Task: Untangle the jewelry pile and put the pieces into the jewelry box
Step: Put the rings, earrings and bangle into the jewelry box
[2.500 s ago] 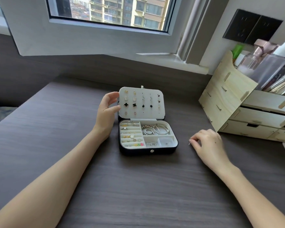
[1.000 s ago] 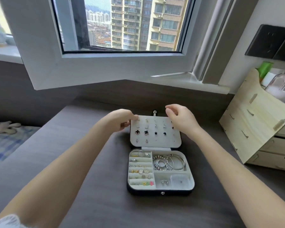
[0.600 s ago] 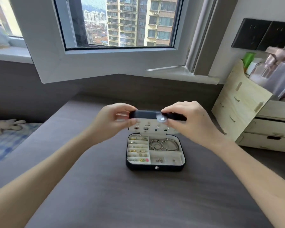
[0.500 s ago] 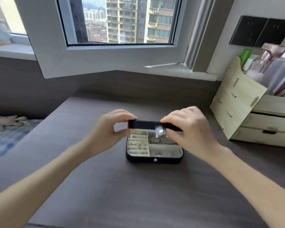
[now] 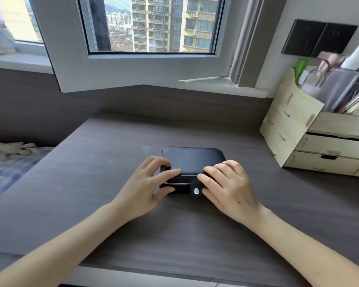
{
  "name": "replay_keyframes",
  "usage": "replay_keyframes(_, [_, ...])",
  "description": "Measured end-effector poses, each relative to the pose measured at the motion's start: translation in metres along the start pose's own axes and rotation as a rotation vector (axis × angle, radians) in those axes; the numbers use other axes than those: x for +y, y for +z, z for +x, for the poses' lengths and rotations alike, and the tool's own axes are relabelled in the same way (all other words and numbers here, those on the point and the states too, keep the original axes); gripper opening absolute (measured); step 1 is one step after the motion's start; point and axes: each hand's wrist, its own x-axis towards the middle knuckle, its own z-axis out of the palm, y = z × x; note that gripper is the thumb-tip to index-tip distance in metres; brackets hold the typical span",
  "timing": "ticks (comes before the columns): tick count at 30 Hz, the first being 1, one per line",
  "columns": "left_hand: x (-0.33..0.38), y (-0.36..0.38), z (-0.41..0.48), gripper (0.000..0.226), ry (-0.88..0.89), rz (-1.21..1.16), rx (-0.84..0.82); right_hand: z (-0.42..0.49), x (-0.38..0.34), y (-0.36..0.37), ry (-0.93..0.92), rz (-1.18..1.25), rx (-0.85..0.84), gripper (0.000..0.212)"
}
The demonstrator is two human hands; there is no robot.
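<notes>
Lid (image 5: pixel 193 159) now closed, one jewelry box (image 5: pixel 179 189), two hands gripping its front corners, left hand (image 5: pixel 145 187), right hand (image 5: pixel 226 187), one clasp (image 5: pixel 195 190)

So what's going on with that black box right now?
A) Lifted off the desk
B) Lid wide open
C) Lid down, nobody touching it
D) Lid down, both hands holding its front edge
D: the box sits lid down on the desk, with the left hand and right hand holding its front edge either side of the snap tab.
</notes>
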Motion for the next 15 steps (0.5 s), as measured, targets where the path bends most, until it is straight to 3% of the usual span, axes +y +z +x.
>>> replay_keyframes(5, [-0.002, 0.008, 0.0, 0.025, 0.101, 0.048, 0.105, -0.002, 0.005, -0.012, -0.027, 0.141, -0.198, 0.034])
replay_keyframes(9, [0.001, 0.007, 0.001, 0.023, 0.164, 0.11, 0.1, 0.01, 0.007, -0.014, 0.1, 0.284, -0.268, 0.034])
replay_keyframes(12, [0.001, 0.007, 0.001, 0.023, 0.176, 0.125, 0.092, 0.016, 0.005, -0.001, 0.168, 0.251, -0.412, 0.058])
replay_keyframes(15, [0.0, 0.006, 0.001, 0.023, 0.171, 0.126, 0.08, 0.014, 0.005, 0.008, 0.167, 0.251, -0.469, 0.066])
